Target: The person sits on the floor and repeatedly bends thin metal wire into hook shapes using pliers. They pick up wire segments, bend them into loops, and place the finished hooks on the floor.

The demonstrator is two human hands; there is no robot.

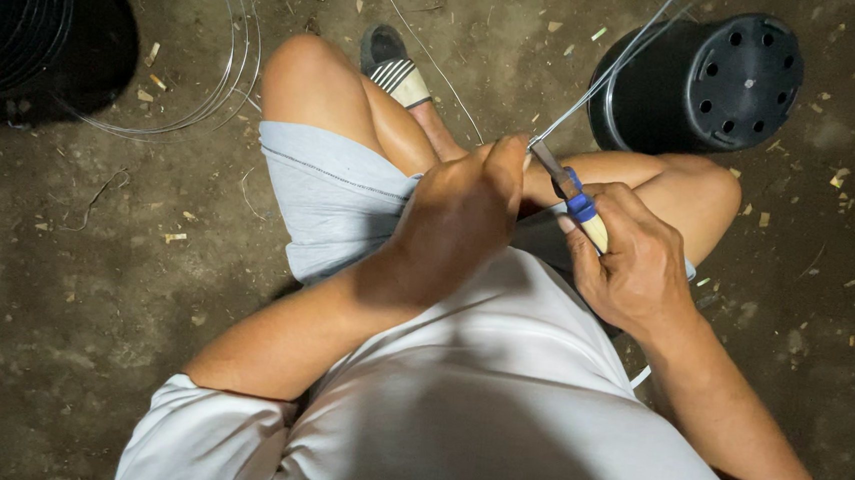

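White shirt fills the foreground; left hand (459,217) pinches thin strips (610,72) taut while right hand (631,264) grips a knife (576,202), blade at the pinch for control.

We note a knife (571,192): dull metal blade, pale wooden handle, blue plastic collar. The strips (610,72) look thin, smooth, slightly glossy. The pot (704,84) is black matt plastic. The floor (63,295) is rough, gritty concrete; the shorts (335,198) are soft cloth.
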